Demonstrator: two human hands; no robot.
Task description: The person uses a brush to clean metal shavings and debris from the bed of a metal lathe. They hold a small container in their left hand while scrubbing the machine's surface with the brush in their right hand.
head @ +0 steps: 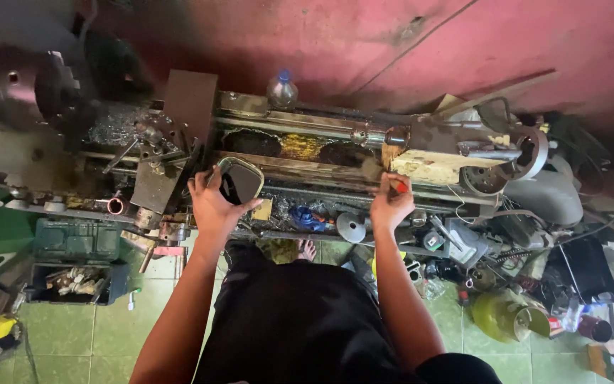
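Black glass in a pale, rounded-rectangle rim: the small mirror (pixel 240 180) sits in the person's left hand (pixel 212 206), fingers wrapped round its near-left edge, held tilted just above the bed of the lathe (pixel 307 153), left of centre. The right hand (pixel 391 205) is clenched on a small red-tipped tool (pixel 399 187), most likely a marker or a screwdriver handle, with its tip down on the near rail of the bed, right of centre, beside the pale block of the tailstock (pixel 438 165).

To do this step well, I judge that the mirror wants a firm pinch at the rim only, so the face stays clean, and a steady tilt. The tool hand should brace its heel on the rail, so the tip does not skate on the oily metal. Both hands should stay well away from the chuck (pixel 8 85) at the far left.

The mirror's face looks dark and glossy, showing one pale streak of reflected light; its frame is thin, with soft corners. A clear plastic bottle (pixel 282 89) with a blue cap stands on the far side of the bed. A green toolbox (pixel 76 259) lies open on the tiled floor at the near left.
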